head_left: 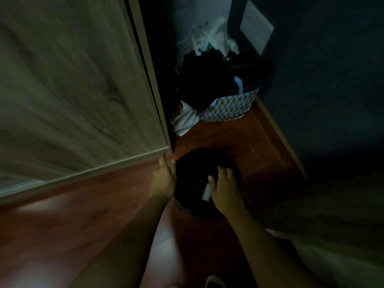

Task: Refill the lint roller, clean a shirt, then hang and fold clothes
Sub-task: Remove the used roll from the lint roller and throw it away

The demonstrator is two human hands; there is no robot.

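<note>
Wardrobe door (72, 90): pale wood-grain board, matt, with dark streaks, from what I can see.
Floor (62, 215): red-brown wood planks, smooth, with a soft sheen in the lit patches.
Skirting (278, 138): wood, same tone as the floor.
Bin (193, 169): black and dull; too dark for me to tell its material.
Roll (206, 192): white, smooth, paper-like.
Bag (230, 109): printed check pattern, slightly glossy.
Clothes (205, 84): dark cloth, matt.
Plastic bags (207, 38): thin white film, crinkled.
Wall (322, 80): dark blue, flat matt finish.
</note>
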